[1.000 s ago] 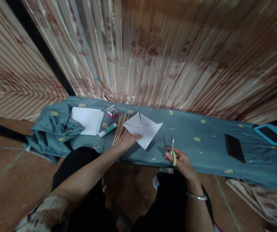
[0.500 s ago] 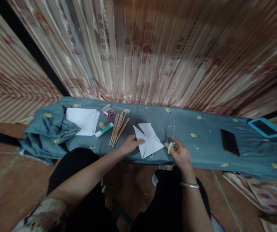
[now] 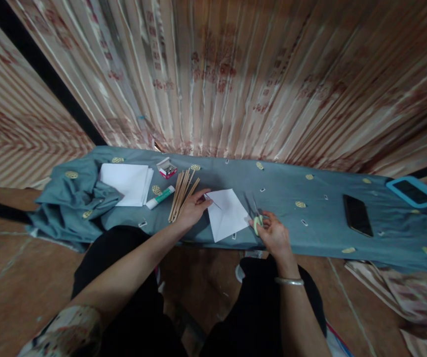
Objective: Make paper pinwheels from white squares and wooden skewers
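A white square of paper (image 3: 228, 216) lies in front of me with its corners angled and a cut line near its upper left corner. My left hand (image 3: 194, 207) pinches that corner between thumb and fingers. In my right hand (image 3: 274, 233) are scissors with pale green handles (image 3: 258, 225). Their blades point away from me and are blurred. The fingertips of this hand are close to the paper's right corner; I cannot tell whether they touch it.
Left of the paper lie thin wooden sticks (image 3: 181, 194), a glue stick (image 3: 160, 197), a small red-and-white box (image 3: 166, 168) of metal bits and a stack of white paper (image 3: 124, 184). A dark phone (image 3: 357, 215) and a blue-framed tablet (image 3: 415, 192) rest rightward on the blue-green cloth (image 3: 291, 186).
My left hand has moved up to the paper's upper left corner, and the cut gaps that stood apart now lie together. The scissors have swung slightly left.
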`<state>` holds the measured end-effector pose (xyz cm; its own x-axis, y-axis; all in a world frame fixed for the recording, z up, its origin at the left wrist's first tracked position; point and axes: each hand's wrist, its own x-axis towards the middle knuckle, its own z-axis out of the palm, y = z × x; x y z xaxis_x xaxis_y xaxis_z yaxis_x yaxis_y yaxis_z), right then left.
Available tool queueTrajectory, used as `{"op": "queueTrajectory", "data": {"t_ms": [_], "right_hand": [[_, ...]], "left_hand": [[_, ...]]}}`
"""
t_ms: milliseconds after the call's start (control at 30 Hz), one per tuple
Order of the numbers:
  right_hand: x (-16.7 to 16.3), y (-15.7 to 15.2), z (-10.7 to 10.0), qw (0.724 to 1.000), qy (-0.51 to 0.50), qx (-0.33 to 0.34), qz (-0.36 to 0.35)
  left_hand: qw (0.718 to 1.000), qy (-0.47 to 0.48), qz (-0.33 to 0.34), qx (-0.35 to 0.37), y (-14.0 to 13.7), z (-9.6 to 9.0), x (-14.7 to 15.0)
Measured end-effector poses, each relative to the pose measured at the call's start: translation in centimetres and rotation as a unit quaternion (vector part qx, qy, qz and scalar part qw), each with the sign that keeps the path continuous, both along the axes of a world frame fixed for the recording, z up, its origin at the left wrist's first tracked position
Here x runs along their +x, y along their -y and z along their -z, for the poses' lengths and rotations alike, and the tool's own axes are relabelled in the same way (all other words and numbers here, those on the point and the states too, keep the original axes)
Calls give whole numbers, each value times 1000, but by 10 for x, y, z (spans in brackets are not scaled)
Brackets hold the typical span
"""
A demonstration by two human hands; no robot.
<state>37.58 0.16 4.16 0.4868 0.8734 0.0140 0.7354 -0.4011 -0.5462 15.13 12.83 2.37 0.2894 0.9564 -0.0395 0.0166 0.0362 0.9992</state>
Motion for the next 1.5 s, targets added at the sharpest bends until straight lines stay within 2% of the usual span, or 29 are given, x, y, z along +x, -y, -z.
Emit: {"op": "queueTrajectory", "data": {"t_ms": [100, 167, 233, 300, 367, 500, 633, 1000, 1233, 1500], "right_hand": [[6, -2, 1, 998, 50, -14, 29], [11, -3, 1, 995, 81, -26, 46], [16, -6, 1, 992, 106, -36, 61], [21, -8, 2, 989, 127, -40, 69], [27, -10, 4, 986, 144, -35, 73], [34, -12, 10, 986, 148, -2, 73], [36, -14, 11, 987, 139, -17, 78], [39, -21, 19, 984, 160, 24, 78], [36, -26, 19, 984, 161, 33, 67], [30, -26, 16, 987, 140, 64, 43]], "left_hand": [[983, -117, -31, 135, -3, -7, -8], [948, -195, 5, 252, -2, -13, -13], [908, -248, 80, 327, 2, -16, -14], [879, -283, 158, 350, 7, -14, -12], [858, -318, 208, 346, 12, -9, -9], [823, -378, 244, 348, 21, 0, -5], [790, -424, 260, 359, 26, 5, -6], [775, -447, 246, 371, 27, 8, -7], [788, -437, 229, 369, 25, 10, -12], [791, -420, 222, 385, 28, 4, -23]]}}
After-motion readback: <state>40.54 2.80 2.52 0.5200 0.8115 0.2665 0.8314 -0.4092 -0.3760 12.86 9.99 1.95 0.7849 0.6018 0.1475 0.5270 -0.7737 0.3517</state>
